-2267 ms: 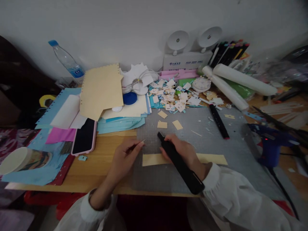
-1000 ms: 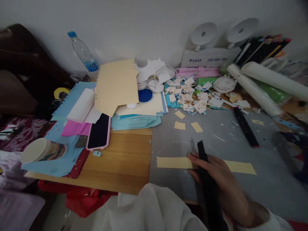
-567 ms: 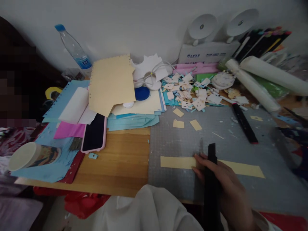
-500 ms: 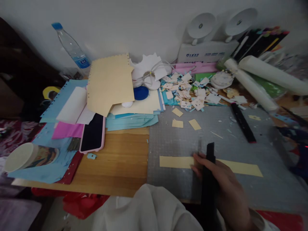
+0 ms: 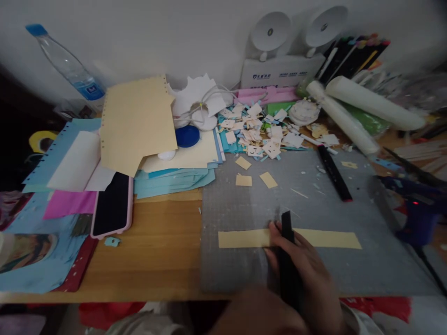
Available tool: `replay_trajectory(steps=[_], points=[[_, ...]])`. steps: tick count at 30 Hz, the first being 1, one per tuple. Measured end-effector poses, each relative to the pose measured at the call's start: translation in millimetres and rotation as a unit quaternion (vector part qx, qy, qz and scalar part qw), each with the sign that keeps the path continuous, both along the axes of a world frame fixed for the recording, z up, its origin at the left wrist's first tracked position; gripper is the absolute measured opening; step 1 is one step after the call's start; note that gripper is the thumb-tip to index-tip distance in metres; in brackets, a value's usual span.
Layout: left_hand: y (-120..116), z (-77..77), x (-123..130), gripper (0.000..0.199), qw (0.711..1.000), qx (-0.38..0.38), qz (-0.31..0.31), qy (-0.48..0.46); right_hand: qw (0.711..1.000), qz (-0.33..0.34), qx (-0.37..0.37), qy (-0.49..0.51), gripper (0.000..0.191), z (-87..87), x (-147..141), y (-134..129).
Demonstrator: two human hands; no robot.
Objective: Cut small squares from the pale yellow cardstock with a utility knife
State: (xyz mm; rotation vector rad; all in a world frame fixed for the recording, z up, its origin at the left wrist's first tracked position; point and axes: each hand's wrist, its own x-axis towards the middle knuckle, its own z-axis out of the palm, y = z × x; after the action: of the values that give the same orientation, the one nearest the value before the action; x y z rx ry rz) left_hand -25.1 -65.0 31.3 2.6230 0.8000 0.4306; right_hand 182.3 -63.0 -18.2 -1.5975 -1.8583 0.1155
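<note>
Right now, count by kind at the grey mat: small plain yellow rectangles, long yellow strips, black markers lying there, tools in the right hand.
Small yellow rectangles: 3
Long yellow strip, partly hidden: 1
Black marker: 1
Black tool in right hand: 1
Total: 6

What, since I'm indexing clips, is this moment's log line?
right hand: holds black tool over cream strip; left hand: blurred, grip unclear; strip: on gray mat; three cream pieces: beyond it

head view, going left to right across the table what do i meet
paper cup, phone, blue disc, three small cream cards, black tool, black marker, glue gun
</note>
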Motion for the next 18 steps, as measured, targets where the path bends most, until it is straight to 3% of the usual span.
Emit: replay_trajectory(steps=[3,7,12,18], points=[[23.1,-15.7,-4.8,0.031,0.998,0.042,0.042,-0.028,1.000,-0.009,-0.008,-0.010,0.028,-0.5,-2.2,-0.2],[35.8,-22.7,-7.0,0.041,0.987,0.121,0.102,0.015,0.999,-0.027,-0.003,-0.023,0.029,4.0,-6.3,3.6],[36.0,-26.2,0.8,0.058,0.983,0.135,0.096,0.084,0.998,-0.040,-0.005,-0.045,0.025,6.6,-6.9,5.4],[35.6,-30.1,2.4,0.063,0.984,0.121,0.090,0.097,0.997,-0.052,-0.012,-0.049,0.025,7.0,-6.4,4.0]])
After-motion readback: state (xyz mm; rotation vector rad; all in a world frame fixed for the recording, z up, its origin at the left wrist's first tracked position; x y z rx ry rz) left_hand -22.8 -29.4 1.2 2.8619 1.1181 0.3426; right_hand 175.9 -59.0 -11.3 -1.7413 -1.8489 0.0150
